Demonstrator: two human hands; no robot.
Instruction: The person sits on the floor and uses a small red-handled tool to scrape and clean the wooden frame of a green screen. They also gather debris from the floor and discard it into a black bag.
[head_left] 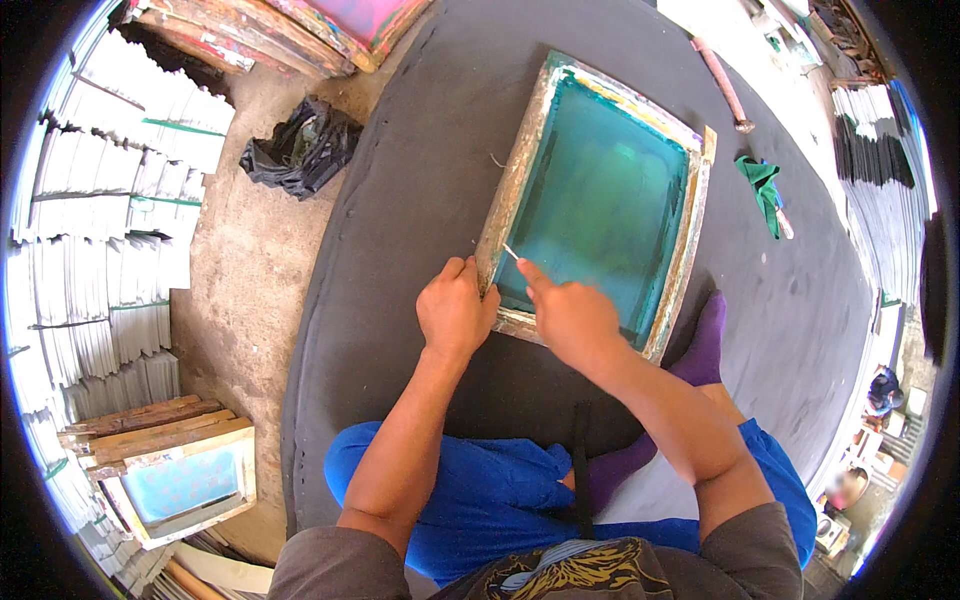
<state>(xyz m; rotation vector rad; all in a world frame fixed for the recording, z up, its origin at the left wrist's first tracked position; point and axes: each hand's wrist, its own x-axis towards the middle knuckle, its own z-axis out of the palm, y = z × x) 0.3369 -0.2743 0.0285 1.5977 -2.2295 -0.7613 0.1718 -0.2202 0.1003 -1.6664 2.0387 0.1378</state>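
Note:
A wooden screen-printing frame (693,215) with teal mesh lies tilted on the dark padded surface in front of me. My left hand (455,310) is closed around its left rail near the lower corner. Above the mesh, my right hand (575,318) grips a thin pale stick-like tool (512,252), with the index finger stretched along it. The tool's tip is at the inner edge of the left rail. Its rear end is hidden in my palm, so its exact kind cannot be made out.
A hammer (718,80) and a green cloth (760,183) lie right of the frame. My purple-socked foot (708,330) rests near its lower right corner. On the floor at left are a black plastic bag (300,148), white stacks (85,200) and another frame (245,470). A person (884,392) is far right.

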